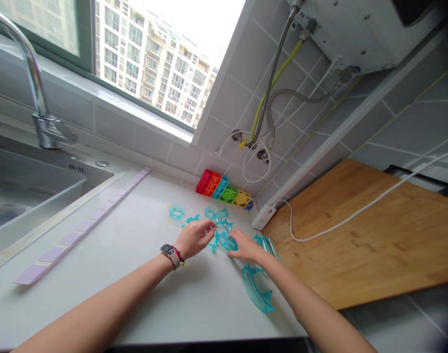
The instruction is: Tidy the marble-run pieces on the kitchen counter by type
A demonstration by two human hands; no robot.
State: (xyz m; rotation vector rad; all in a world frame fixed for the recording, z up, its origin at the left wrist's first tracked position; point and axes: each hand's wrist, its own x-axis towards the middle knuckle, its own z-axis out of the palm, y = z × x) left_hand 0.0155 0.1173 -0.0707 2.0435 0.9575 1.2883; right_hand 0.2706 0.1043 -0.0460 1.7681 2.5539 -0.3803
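Observation:
My right hand (244,246) has its thumb and fingers around a translucent teal curved plastic piece (230,243) at the edge of a loose cluster. My left hand (195,239) is just to the left, fingertips pinched close over the same cluster; what they hold, if anything, is hidden. More teal pieces (222,214) lie behind the hands, and a square teal piece (177,211) sits apart on the left. By my right forearm rests a long curved teal track piece (256,289), with more clear teal pieces (268,244) partly behind my wrist.
A row of coloured plastic blocks (224,189) stands against the tiled wall. A wooden board (356,240) leans at the right, beside a white power strip (264,217) with its cable. To the left are a lilac strip (87,224), the sink (32,196) and a faucet (43,117).

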